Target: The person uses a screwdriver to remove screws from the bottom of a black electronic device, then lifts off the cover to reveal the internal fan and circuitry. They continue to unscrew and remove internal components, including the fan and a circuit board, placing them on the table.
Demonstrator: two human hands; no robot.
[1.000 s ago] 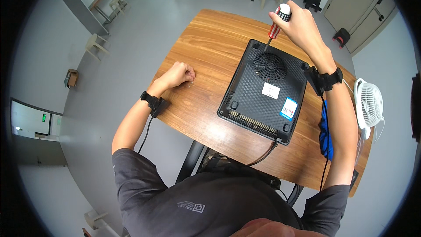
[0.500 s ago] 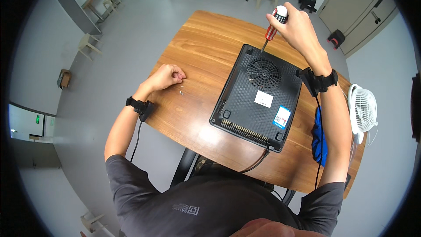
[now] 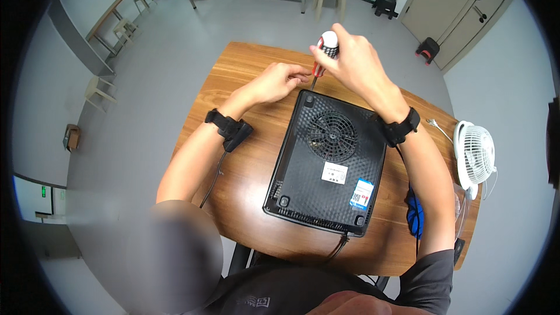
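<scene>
One black, textured appliance point(image 3: 314, 179) lies on the bench point(image 3: 248, 166): one round grille point(image 3: 332, 135), two labels point(image 3: 334, 172), three feet point(image 3: 284, 201) visible. The right hand point(image 3: 359, 61) grips one red-and-white screwdriver point(image 3: 318, 70) at the appliance's far edge. The left hand point(image 3: 277, 82) bends beside the shaft point(image 3: 314, 84), its hold unclear. Rightward sit one fan point(image 3: 477, 154), one blue cloth point(image 3: 415, 216).

Black flat appliance point(image 3: 318, 166) lies feet up, slightly skewed, round fan grille point(image 3: 332, 135) toward the far end, white label point(image 3: 334, 172) about mid-panel, blue-and-white sticker point(image 3: 361, 194) near right, vent slots along the near edge, cord point(image 3: 338, 249) out the near right. Screwdriver point(image 3: 318, 70), red-and-white handle with checkered grip and white cap, is held tilted, shaft down at the far-left corner; can't tell if tip touches.
</scene>
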